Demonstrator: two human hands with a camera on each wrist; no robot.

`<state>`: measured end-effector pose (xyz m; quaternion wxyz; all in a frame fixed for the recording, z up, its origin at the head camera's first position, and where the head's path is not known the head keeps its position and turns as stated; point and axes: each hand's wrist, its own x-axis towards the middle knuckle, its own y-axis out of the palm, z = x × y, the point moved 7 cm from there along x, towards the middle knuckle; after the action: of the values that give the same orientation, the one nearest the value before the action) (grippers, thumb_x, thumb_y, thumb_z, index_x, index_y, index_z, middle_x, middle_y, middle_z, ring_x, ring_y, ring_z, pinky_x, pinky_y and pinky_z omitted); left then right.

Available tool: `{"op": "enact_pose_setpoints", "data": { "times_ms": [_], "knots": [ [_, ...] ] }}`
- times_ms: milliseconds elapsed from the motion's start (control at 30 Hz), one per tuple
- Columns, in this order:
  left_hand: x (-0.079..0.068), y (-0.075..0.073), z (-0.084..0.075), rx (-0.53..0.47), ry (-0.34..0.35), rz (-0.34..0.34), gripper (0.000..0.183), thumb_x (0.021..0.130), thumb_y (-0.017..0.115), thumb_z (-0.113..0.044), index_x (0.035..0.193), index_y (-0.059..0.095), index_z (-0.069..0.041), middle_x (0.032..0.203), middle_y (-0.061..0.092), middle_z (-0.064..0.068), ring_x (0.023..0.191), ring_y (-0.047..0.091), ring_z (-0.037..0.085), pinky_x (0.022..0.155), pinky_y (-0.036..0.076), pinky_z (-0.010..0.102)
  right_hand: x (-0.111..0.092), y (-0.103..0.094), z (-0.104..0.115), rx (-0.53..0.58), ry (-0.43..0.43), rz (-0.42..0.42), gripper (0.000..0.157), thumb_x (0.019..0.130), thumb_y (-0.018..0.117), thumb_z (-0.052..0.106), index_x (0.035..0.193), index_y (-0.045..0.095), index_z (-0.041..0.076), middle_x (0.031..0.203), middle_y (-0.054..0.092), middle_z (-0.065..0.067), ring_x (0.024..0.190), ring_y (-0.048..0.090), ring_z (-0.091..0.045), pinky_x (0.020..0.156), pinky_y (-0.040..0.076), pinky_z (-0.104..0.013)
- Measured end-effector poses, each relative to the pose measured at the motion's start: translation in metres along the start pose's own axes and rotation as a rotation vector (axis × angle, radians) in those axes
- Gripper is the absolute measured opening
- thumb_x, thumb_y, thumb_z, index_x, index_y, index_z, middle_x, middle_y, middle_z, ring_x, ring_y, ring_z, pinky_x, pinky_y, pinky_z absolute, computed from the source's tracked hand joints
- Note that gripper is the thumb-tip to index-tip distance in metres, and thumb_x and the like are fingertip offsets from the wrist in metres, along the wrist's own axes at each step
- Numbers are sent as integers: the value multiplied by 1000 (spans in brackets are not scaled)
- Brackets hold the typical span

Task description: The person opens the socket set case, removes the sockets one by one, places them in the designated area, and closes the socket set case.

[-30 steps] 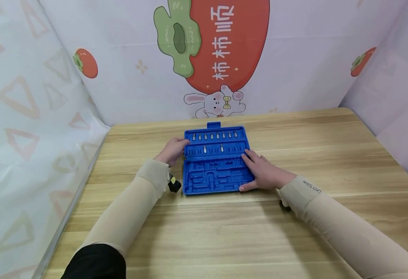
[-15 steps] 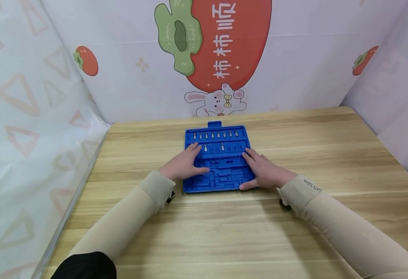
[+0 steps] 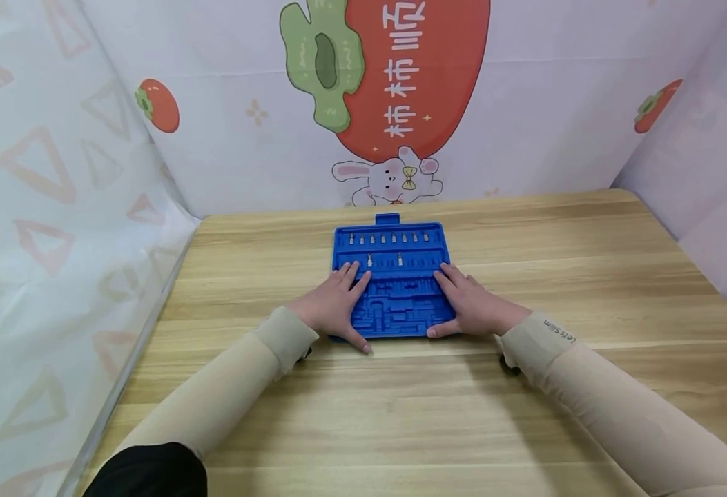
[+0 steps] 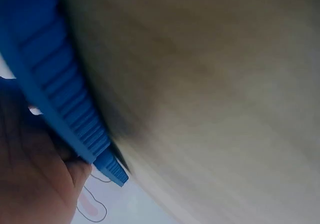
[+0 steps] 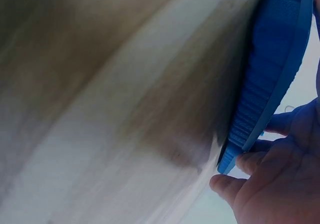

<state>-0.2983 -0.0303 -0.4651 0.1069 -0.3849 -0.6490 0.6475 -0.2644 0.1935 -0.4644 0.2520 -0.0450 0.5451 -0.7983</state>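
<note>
A blue plastic tool case [image 3: 403, 314] lies unfolded flat on the table, its latch tab at the far side. Several small silver bits [image 3: 394, 239] stand in a row in its upper half, and two more sit in the row below. My left hand [image 3: 335, 304] rests over the case's left side with fingers spread, its thumb reaching past the near edge. On the right edge lies my right hand [image 3: 475, 304], fingers and thumb spread along the rim. Both wrist views show the ribbed case side [image 4: 75, 99] close beside a palm [image 5: 285, 184].
The wooden table [image 3: 400, 414] extends around the case on every side. Behind it hangs a white cloth backdrop [image 3: 245, 159] with tomato and rabbit prints. More cloth [image 3: 46, 276] closes off the left side, and the right side too.
My left hand has let go of the case's upper left edge, come nearer and spread its fingers across the left side. The right hand stays in place.
</note>
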Motion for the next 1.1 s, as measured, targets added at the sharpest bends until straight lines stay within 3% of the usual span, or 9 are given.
{"op": "enact_pose_setpoints", "data": {
  "times_ms": [233,500,633,733,833,933,1100],
  "knots": [
    [0,0,1,52,-12,-16,143,68,72,-86,167,-1,-12,170,-10,21,156,-10,40,124,-1,52,2,-3,3,-3,14,14,121,85,78,60,158,17,-15,165,6,-35,152,6,-52,120,12,-64],
    [-1,2,1,67,-71,48,142,70,69,-87,166,-7,-14,170,-13,20,156,-12,39,124,-1,50,7,-8,5,-7,11,33,122,84,79,60,157,17,-15,165,7,-36,150,15,-56,119,20,-63],
    [-2,1,-2,82,-71,59,141,72,67,-87,166,-7,-13,170,-13,21,156,-11,40,124,0,51,12,-14,6,-47,37,87,123,83,79,63,156,20,-16,163,10,-38,148,21,-56,118,25,-62],
    [-2,0,-1,99,-71,60,141,72,66,-88,166,-8,-13,170,-13,21,156,-11,40,124,0,51,20,-27,8,-55,65,129,110,89,75,60,154,29,-16,160,22,-39,146,27,-55,117,28,-61],
    [-2,1,0,108,-75,60,140,72,65,-89,166,-8,-14,170,-13,21,156,-11,39,124,-1,51,32,-45,9,-32,97,91,85,98,70,46,149,41,-15,153,40,-36,142,39,-51,115,33,-60],
    [-3,1,0,111,-79,61,140,72,64,-89,166,-7,-14,170,-13,21,156,-10,39,124,-1,51,47,-61,9,76,139,-14,61,102,66,27,145,49,-14,143,54,-32,134,51,-46,111,40,-57],
    [-3,1,0,110,-74,42,139,72,65,-88,167,-5,-13,171,-10,21,156,-8,39,124,0,51,66,-69,6,460,237,-142,44,106,58,15,142,53,-9,134,60,-27,123,60,-39,106,47,-53]
  ]
}}
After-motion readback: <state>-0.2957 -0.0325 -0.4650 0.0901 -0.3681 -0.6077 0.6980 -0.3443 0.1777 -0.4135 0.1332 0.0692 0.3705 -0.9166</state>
